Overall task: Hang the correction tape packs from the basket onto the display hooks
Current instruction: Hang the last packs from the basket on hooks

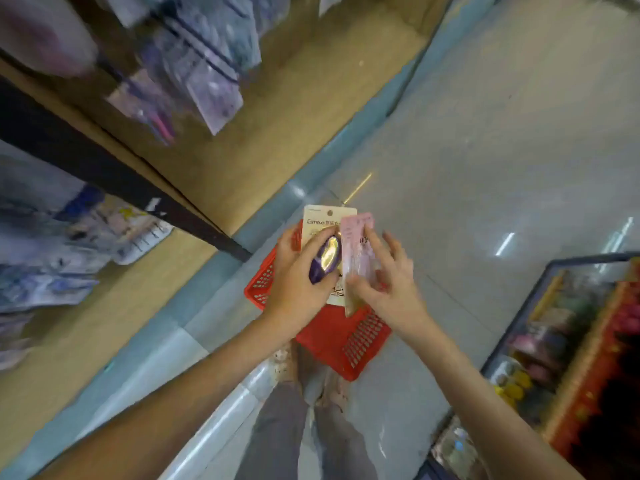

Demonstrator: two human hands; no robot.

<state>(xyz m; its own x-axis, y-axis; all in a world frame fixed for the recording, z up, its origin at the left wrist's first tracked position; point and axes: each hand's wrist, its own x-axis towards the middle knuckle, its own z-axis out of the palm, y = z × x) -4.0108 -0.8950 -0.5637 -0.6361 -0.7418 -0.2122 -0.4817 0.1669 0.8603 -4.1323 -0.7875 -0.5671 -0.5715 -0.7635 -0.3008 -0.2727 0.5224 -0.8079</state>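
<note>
Your two forearms reach forward from the bottom of the view, over your legs. Your left hand (294, 282) grips the cream pack (329, 220), its fingers curled across the purple tape dispenser (325, 258) on the front of the card, so the hang hole sits clear above your fingertips. Your right hand (391, 285) pinches the pink pack (356, 244), thumb on its lower part and forefinger laid along its face, the other fingers spread loose. The pink pack's left edge overlaps the cream pack's right side, between your two hands.

Directly below your fingers sits the red basket (332, 337) on the grey floor (485, 150); your hands hide its contents. To the left of your left hand runs a black shelf rail (104, 168), and up and to the left hang blurred packs (207, 81); their hooks are too smeared to make out. Open floor lies beyond and to the right of your fingers. A display case (571, 341) stands at the right, well apart from your right hand.
</note>
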